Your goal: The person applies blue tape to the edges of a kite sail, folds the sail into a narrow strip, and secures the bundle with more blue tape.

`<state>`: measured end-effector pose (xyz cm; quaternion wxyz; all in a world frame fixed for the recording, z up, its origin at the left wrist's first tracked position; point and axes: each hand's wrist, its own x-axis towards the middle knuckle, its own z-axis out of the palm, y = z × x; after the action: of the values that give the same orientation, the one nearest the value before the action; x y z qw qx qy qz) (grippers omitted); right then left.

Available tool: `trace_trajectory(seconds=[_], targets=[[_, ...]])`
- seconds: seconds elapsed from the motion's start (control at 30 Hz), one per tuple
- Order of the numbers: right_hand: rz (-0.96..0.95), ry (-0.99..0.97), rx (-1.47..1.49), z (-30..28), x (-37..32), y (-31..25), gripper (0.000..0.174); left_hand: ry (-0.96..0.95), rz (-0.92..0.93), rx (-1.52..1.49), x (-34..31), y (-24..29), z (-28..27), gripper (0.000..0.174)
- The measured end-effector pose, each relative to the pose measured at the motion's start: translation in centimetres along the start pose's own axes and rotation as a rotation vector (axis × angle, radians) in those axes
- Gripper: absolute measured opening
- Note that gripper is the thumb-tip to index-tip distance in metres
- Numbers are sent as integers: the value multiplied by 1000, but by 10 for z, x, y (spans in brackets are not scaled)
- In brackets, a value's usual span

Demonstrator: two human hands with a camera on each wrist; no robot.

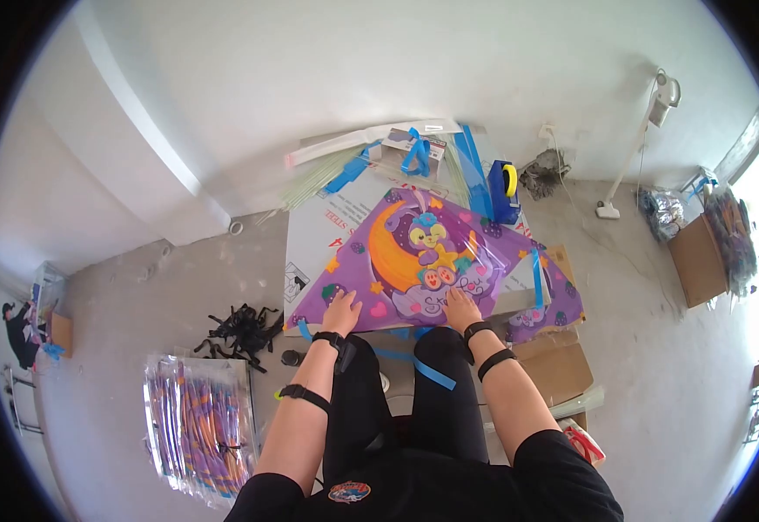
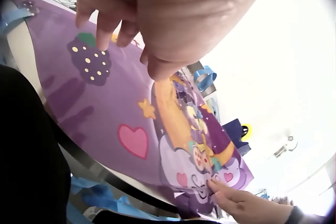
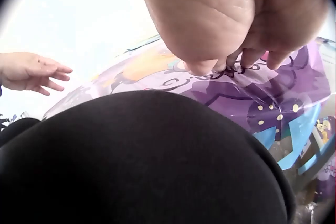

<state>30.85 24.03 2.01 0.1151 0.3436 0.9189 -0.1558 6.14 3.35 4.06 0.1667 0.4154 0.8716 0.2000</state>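
The purple sheet, printed with a moon and a cartoon animal, lies on the table under and ahead of both hands. The left hand is open, fingers loosely spread, just above the sheet's left part (its shadow falls there), holding nothing. The right hand is open too, its fingertips resting on the sheet by the lettering. Beyond the right hand stands a blue tape dispenser; a blue ribbon hangs nearer the body, between the hands.
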Motion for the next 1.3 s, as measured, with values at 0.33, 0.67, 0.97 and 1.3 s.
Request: trace_trajectory(seconds=[0.33,0.67,0.97,1.3], targets=[[-5,434,299,4,4,5,19,209,108,-205,-72,25,-29,35],[201,426,-52,-69,35,64,15,296,217,-337,-98,44,-61,31],[513,777,-379,-272,-127,372,22,296,341,-321,-91,84,-100,32],[981,1387,-550,-474,-419,390,22,220,442,-494,-80,146,-91,30]])
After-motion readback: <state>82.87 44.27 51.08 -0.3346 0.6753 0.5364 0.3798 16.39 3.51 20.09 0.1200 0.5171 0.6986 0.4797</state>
